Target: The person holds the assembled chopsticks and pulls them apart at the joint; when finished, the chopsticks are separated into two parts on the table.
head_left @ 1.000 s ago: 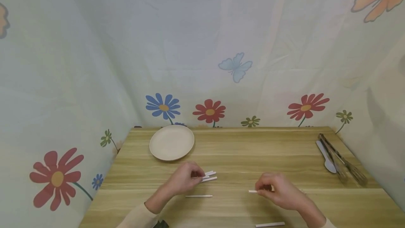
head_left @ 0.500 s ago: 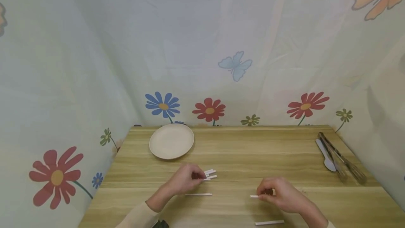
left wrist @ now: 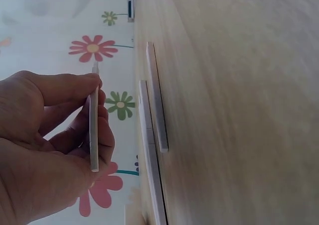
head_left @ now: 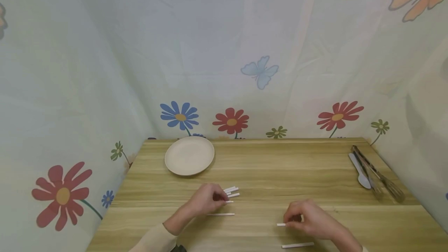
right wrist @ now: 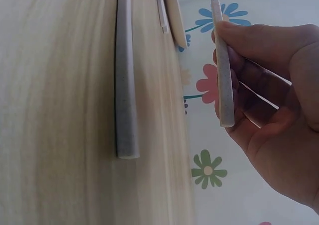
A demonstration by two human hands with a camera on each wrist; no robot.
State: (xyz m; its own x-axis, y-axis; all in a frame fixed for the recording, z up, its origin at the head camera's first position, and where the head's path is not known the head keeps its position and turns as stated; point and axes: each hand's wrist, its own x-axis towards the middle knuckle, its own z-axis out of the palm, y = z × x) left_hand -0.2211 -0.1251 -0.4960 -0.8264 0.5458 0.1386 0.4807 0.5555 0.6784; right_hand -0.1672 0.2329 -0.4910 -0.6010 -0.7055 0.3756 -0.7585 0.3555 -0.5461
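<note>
My left hand (head_left: 208,198) pinches a slim white stick (left wrist: 94,130) between thumb and fingers, just above the table. Beside its fingertips, several white sticks (head_left: 233,195) lie in a loose bunch. Nearer me, another stick (head_left: 222,214) lies crosswise, its left end hidden by that hand. My right hand (head_left: 309,219) pinches a similar white stick (right wrist: 225,75), with only a short end showing in the head view. Below that hand, a single white stick (head_left: 297,245) rests near the front of the table.
A round cream plate (head_left: 189,156) stands at the back left of the wooden table (head_left: 280,166). At the right edge lie a light-coloured spoon (head_left: 364,182) and metal tongs or similar utensils (head_left: 390,188). A flowered curtain (head_left: 210,49) surrounds the table.
My left hand has drawn its stick slightly toward me, away from the bunch. My right hand has also come nearer with its stick, toward the stick lying in front.
</note>
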